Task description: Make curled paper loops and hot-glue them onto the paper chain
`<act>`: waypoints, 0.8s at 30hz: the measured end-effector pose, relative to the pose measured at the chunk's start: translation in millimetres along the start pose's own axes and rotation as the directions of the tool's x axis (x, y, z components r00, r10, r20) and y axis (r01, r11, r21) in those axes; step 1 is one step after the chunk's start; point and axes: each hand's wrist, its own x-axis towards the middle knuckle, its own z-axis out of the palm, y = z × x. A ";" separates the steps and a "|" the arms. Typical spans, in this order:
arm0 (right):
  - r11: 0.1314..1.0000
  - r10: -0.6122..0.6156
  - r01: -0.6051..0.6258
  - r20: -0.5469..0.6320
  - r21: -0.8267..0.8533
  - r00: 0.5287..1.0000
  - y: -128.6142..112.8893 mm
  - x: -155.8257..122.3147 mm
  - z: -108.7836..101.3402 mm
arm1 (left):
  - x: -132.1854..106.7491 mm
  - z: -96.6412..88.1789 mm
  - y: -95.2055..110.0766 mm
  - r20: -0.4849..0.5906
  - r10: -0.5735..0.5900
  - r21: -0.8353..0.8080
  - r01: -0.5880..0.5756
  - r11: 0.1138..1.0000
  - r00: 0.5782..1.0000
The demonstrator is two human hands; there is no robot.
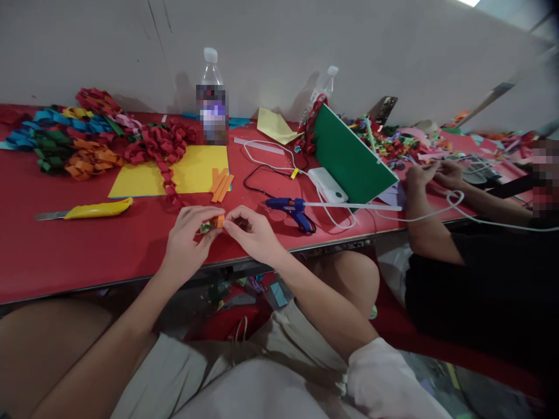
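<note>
Above the front edge of the red table, my left hand point(192, 234) and my right hand point(252, 233) meet at a small orange paper strip point(220, 221). Fingers of both hands pinch it, and it looks bent over. A bit of green paper point(205, 227) shows within my left hand's curl; whether it joins the orange piece I cannot tell. Just beyond my fingers lie several flat orange paper strips point(222, 185) on the corner of a yellow sheet point(203, 166). A red paper chain point(168, 174) trails down toward my left hand. Right of my hands lies a blue glue gun point(292, 209) with a long white glue stick.
A yellow-handled knife point(98, 209) lies left on the table point(52, 250). Coloured paper chains point(87, 157) heap behind it. Bottles point(212, 99) stand near the wall. A green board point(349, 154) leans beside a white power bank point(327, 184) and cables. At right, another person's hands point(421, 174) work near paper scraps.
</note>
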 end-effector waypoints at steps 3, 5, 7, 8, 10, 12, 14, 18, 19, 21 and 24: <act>0.999 -0.013 0.013 -0.010 0.031 1.000 -0.4 0.9 0.9 | -1.1 1.3 0.4 -0.010 -0.027 -0.012 0.026 1.000 1.000; 0.997 -0.012 0.014 -0.022 0.070 1.000 -0.7 1.3 2.0 | -1.8 2.6 1.1 -0.018 -0.034 -0.020 0.034 0.999 0.999; 0.995 0.001 0.002 -0.025 0.095 1.000 -0.9 1.3 2.8 | -2.5 3.9 2.2 -0.027 -0.042 -0.032 0.042 0.999 0.999; 0.995 0.007 -0.005 -0.020 0.100 1.000 -1.0 1.1 3.2 | -3.0 4.6 2.8 -0.031 -0.047 -0.038 0.046 0.998 0.998; 0.995 0.018 -0.017 -0.009 0.102 1.000 -1.4 0.4 3.8 | -4.1 5.8 3.9 -0.033 -0.058 -0.054 0.056 0.997 0.998; 0.995 0.014 -0.013 -0.014 0.102 1.000 -1.8 -0.5 4.3 | -5.1 6.6 4.8 -0.025 -0.068 -0.067 0.066 0.996 0.997; 0.995 -0.006 0.009 -0.028 0.103 1.000 -2.1 -1.1 4.5 | -5.5 7.0 5.0 -0.014 -0.059 -0.080 0.058 0.995 0.998; 0.994 -0.020 0.022 -0.012 0.103 1.000 -2.3 -0.8 3.2 | -4.6 5.7 3.3 0.030 -0.028 -0.090 0.030 0.995 0.999; 0.995 -0.008 0.009 -0.002 0.101 1.000 -2.3 -0.5 2.8 | -4.4 5.2 2.8 0.035 -0.032 -0.086 0.035 0.996 0.999; 0.995 0.022 -0.023 0.013 0.099 1.000 -2.2 0.1 2.5 | -4.4 4.6 2.2 0.034 -0.045 -0.077 0.048 0.996 0.998; 0.993 0.046 -0.047 0.010 0.108 0.999 -1.5 0.6 3.3 | -4.9 5.4 2.9 0.033 -0.046 -0.076 0.048 0.996 0.998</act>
